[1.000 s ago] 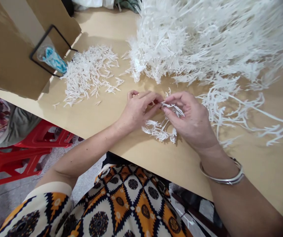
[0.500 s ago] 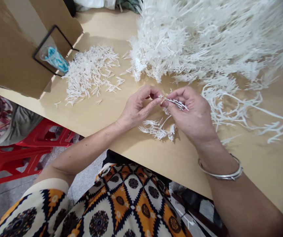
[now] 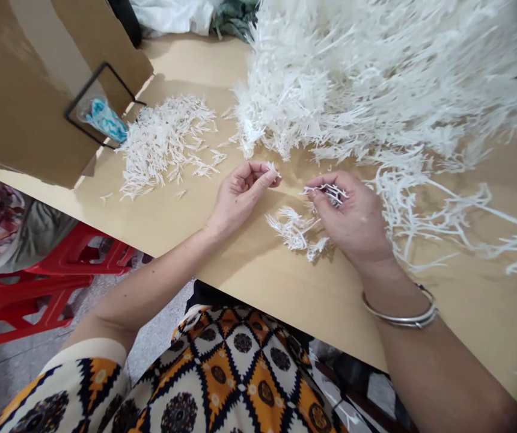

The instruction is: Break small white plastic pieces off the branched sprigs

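My left hand [image 3: 240, 192] hovers over the tan table [image 3: 186, 210], its thumb and fingers pinched on a small white plastic piece [image 3: 271, 169]. A little to the right, my right hand [image 3: 353, 219] is closed on a white plastic branch [image 3: 328, 192]. The branch hangs down onto the table as a cluster of spiky twigs [image 3: 297, 231] between my hands. A gap separates the two hands.
A big heap of white plastic branches [image 3: 385, 78] fills the table's back right. A smaller pile of loose white pieces [image 3: 163, 141] lies at the left. A cardboard box [image 3: 19, 102] with a black wire frame and a blue-patterned cup [image 3: 103, 120] stands behind it. Red stools [image 3: 37, 282] are below left.
My hands were together on the branch; now my left hand has pulled away to the left with a small piece, while my right hand keeps the branch.
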A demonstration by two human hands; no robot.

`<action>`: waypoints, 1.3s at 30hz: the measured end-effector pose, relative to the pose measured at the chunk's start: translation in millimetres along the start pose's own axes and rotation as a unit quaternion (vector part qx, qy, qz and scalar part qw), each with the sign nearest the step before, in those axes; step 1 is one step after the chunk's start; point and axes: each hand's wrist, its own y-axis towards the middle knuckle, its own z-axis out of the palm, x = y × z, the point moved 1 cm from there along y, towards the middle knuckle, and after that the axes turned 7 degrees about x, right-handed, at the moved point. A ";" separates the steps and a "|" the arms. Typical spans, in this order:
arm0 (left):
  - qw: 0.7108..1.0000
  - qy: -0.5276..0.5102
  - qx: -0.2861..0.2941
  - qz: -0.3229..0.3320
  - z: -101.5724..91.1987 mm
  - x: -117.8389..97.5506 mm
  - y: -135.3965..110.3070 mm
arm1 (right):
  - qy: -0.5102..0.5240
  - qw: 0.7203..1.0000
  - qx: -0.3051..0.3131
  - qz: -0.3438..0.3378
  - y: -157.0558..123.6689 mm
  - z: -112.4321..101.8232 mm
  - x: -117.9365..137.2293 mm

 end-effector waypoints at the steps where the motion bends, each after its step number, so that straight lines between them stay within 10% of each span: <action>1: 1.000 -0.010 0.003 -0.005 1.3 -0.9 -0.3 | 0.014 1.000 -0.007 0.003 0.2 0.2 0.7; 5: 1.000 0.000 0.002 0.002 0.3 0.1 -1.0 | 0.073 0.997 -0.029 0.006 1.6 0.2 4.6; 8: 0.988 0.101 -0.104 0.055 -13.5 2.1 -1.3 | 0.094 0.995 -0.020 0.020 2.2 0.0 5.5; 13: 0.881 0.362 -0.282 0.117 -30.1 -7.4 -6.4 | 0.147 0.988 -0.010 0.037 1.1 2.8 5.2; 21: 0.842 0.526 0.065 0.097 20.4 -12.5 -10.7 | 0.145 0.989 0.003 0.012 -6.0 12.4 12.2; 33: 0.913 0.386 0.099 0.092 13.5 -16.6 -8.6 | 0.169 0.985 0.031 0.026 -0.7 10.4 14.2; 39: 0.914 0.370 0.052 0.161 15.6 -24.5 -14.1 | 0.070 0.994 -0.071 0.031 6.8 2.9 1.8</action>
